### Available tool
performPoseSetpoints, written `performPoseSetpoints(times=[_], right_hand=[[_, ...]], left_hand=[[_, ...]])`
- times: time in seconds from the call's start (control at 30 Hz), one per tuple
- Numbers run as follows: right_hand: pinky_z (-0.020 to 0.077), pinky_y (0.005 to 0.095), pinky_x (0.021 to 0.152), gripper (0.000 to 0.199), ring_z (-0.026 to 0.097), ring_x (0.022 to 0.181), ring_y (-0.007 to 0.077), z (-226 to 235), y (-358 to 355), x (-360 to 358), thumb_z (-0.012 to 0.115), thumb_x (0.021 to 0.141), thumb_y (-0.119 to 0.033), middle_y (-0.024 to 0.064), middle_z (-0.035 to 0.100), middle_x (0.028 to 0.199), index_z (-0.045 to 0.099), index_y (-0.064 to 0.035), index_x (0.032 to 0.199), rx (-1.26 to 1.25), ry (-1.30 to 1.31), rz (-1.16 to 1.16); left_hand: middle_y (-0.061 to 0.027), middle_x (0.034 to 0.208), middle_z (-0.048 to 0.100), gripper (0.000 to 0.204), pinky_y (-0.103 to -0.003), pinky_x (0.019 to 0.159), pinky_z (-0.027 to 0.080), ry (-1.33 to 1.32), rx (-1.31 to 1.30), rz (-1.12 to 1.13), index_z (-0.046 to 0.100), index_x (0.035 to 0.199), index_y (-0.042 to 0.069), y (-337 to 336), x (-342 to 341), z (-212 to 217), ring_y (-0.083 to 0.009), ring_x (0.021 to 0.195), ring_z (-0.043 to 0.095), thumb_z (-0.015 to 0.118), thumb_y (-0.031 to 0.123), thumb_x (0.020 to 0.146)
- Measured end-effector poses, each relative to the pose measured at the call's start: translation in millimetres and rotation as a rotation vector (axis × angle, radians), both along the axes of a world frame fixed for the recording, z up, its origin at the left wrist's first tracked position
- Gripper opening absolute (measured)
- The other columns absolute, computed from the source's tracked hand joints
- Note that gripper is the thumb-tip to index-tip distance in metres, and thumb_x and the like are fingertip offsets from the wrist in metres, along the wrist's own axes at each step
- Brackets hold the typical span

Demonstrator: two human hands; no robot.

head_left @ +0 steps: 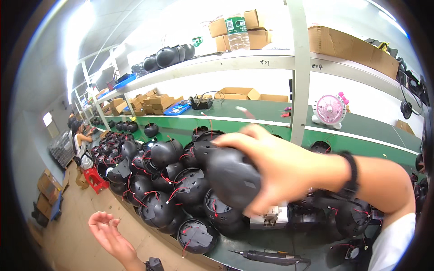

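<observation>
My right hand [289,162] reaches in over the bench, its fingers wrapped round a smooth black dome-shaped shell [231,179]. Motion blurs the hand and shell slightly. Behind and left of it lies a heap of similar black round shells [190,183], many with thin red wires ending in small white connectors. My left hand [110,235] hangs over the floor left of the bench, with fingers apart and nothing in it. Below the held shell, a pen-shaped black electric screwdriver [271,258] rests near the bench's front edge. A small white device [274,220] is partly hidden behind my right hand.
Shelf posts [298,72] rise behind the green bench. A pink fan [330,109], cardboard boxes [158,104] and a blue tray [177,108] stand at the back. A plastic bottle [238,35] stands on the upper shelf. Far left, another person [82,141] sits near a red stool [95,180].
</observation>
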State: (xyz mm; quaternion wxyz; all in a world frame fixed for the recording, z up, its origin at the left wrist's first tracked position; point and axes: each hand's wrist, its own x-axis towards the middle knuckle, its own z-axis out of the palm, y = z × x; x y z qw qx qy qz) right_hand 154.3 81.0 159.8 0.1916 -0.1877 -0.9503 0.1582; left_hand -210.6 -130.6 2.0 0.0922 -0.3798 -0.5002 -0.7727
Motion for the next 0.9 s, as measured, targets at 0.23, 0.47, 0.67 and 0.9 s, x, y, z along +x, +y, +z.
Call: performPoseSetpoints(times=[0.23,0.47,0.67,0.9], right_hand=[[0.0525,0.0543,0.094,0.112,0.056,0.122,0.0414,-6,19,-183,0.095,0.048,-0.034,0.0236,0.051,0.134,0.047,-0.0173,0.148,0.356,-0.27,0.044],[0.0538,0.0536,0.09,0.118,0.065,0.114,0.0401,-22,33,-228,0.095,0.049,-0.034,0.0235,0.061,0.126,0.041,-0.0181,0.154,0.376,-0.558,0.119],[0.0534,0.0493,0.096,0.132,0.066,0.121,0.0295,-35,54,-239,0.095,0.053,-0.036,0.0136,0.069,0.13,0.024,-0.0219,0.164,0.181,-0.636,0.114],[0.0391,0.061,0.112,0.138,0.042,0.141,0.0516,-39,36,-236,0.097,0.054,-0.046,0.0285,0.035,0.16,0.019,-0.0255,0.165,0.297,-0.639,0.054]], left_hand=[[-0.0082,0.12,0.051,0.058,-0.033,0.084,0.048,0.445,0.116,-0.002,0.046,0.134,0.002,-22,77,17,-0.0168,0.1,0.054,0.067,0.042,0.097],[-0.0107,0.11,0.059,0.034,-0.032,0.079,0.053,0.07,0.034,-0.095,0.051,0.125,0.002,-45,75,-29,-0.0182,0.093,0.06,0.061,0.027,0.105],[-0.0082,0.106,0.06,0.034,-0.03,0.079,0.052,-0.021,-0.074,-0.151,0.052,0.125,0.002,-37,80,-57,-0.0166,0.09,0.06,0.065,0.024,0.102],[-0.0074,0.115,0.056,0.037,-0.029,0.083,0.051,-0.151,-0.245,-0.23,0.049,0.129,0.002,-18,76,-75,-0.0149,0.096,0.058,0.064,0.021,0.1]])
